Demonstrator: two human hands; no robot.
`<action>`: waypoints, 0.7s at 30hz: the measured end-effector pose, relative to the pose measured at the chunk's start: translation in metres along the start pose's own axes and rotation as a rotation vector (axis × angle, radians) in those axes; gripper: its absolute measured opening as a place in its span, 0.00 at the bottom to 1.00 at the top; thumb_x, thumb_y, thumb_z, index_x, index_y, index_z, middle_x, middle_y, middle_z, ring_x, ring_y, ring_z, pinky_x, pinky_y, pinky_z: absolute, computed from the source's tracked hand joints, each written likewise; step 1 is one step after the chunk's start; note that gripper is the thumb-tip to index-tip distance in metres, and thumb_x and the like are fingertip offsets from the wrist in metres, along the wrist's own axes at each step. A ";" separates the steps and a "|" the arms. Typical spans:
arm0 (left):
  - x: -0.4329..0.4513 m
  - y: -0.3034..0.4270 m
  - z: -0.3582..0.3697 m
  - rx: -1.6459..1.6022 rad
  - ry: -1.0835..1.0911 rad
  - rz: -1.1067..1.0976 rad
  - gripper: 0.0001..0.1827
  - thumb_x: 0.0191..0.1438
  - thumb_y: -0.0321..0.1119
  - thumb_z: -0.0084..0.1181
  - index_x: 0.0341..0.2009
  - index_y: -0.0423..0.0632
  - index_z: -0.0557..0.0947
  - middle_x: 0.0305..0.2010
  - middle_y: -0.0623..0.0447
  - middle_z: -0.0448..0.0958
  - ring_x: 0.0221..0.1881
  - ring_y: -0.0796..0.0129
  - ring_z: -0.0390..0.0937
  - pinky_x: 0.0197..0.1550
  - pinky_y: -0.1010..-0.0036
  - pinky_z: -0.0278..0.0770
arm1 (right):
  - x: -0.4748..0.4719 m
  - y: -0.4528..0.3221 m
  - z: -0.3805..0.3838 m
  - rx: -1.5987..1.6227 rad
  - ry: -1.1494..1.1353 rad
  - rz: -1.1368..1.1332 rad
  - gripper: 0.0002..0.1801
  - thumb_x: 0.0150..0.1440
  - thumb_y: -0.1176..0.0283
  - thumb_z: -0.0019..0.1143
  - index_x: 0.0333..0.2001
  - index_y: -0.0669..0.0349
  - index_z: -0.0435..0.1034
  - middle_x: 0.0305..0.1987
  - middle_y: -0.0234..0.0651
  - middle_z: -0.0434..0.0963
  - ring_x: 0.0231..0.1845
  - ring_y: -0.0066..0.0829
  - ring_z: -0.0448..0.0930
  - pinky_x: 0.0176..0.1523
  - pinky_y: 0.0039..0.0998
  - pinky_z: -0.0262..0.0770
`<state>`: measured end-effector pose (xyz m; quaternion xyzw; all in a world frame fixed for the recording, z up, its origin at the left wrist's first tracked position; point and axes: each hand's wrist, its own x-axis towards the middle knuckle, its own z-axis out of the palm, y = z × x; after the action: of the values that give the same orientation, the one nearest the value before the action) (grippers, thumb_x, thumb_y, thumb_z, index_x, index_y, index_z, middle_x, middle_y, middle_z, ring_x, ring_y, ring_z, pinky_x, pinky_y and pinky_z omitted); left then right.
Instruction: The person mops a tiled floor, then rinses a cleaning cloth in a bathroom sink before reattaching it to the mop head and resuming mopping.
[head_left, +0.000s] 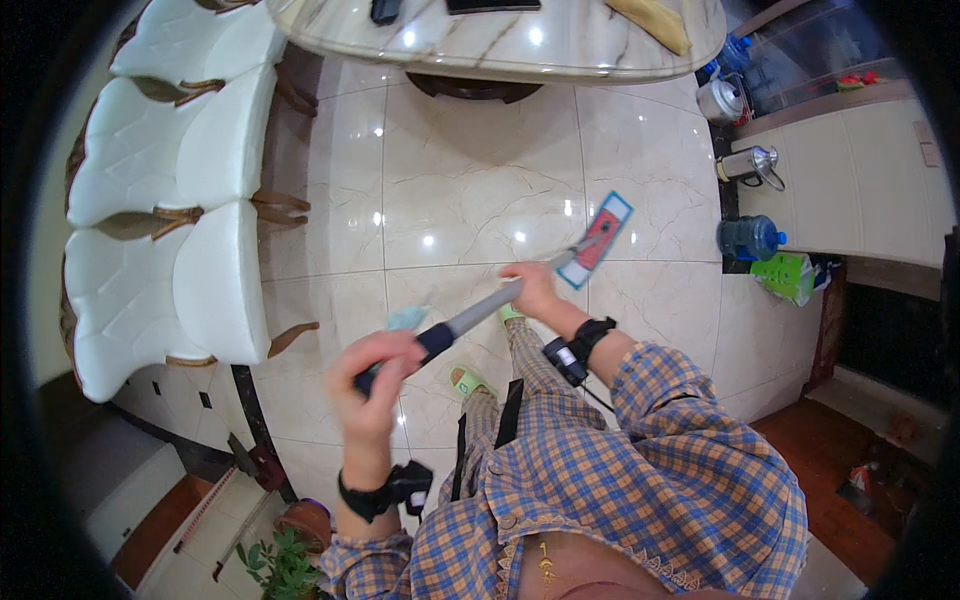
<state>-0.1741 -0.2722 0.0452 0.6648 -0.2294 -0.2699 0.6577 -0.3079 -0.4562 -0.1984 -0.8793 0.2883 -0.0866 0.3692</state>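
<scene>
A flat mop with a grey pole (486, 309) slants across the view. My left hand (382, 369) is closed around the dark grip at the pole's upper end. Farther down, my right hand (531, 289) grips the grey shaft. The mop's flat head (596, 240), pink and white with a blue edge, lies on the glossy tiled floor (480, 180), ahead and to the right of my feet. Beside the pole, left of my feet, is a pale green, blurred thing (406, 318) that I cannot identify.
White upholstered chairs (225, 277) line the left side. A marble-topped table (495, 52) stands ahead. Along the right wall are a steel flask (748, 163), a blue water bottle (750, 238) and a green bag (784, 276). A potted plant (285, 562) stands at lower left.
</scene>
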 end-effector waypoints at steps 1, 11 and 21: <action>-0.014 0.024 -0.014 -0.049 0.058 0.068 0.03 0.40 0.21 0.44 0.20 0.38 0.73 0.21 0.48 0.71 0.27 0.65 0.69 0.39 0.70 0.67 | -0.001 -0.029 0.017 0.016 -0.013 -0.032 0.11 0.31 0.73 0.55 0.24 0.51 0.70 0.25 0.34 0.73 0.33 0.38 0.71 0.38 0.35 0.65; -0.192 0.079 -0.132 0.265 0.486 0.413 0.03 0.41 0.23 0.44 0.23 0.39 0.70 0.15 0.50 0.66 0.20 0.64 0.66 0.33 0.64 0.66 | -0.043 -0.246 0.180 0.296 -0.296 -0.453 0.12 0.31 0.73 0.55 0.25 0.48 0.68 0.26 0.28 0.71 0.34 0.34 0.69 0.38 0.34 0.61; -0.246 0.066 -0.130 0.722 0.465 0.312 0.05 0.31 0.21 0.44 0.19 0.38 0.72 0.17 0.48 0.69 0.22 0.59 0.70 0.39 0.58 0.68 | -0.074 -0.292 0.234 0.336 -0.623 -0.678 0.11 0.32 0.74 0.54 0.25 0.54 0.68 0.29 0.34 0.70 0.37 0.38 0.68 0.40 0.34 0.64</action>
<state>-0.2689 -0.0140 0.1236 0.8520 -0.2523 0.0860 0.4507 -0.1536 -0.1096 -0.1563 -0.8358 -0.1563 0.0199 0.5259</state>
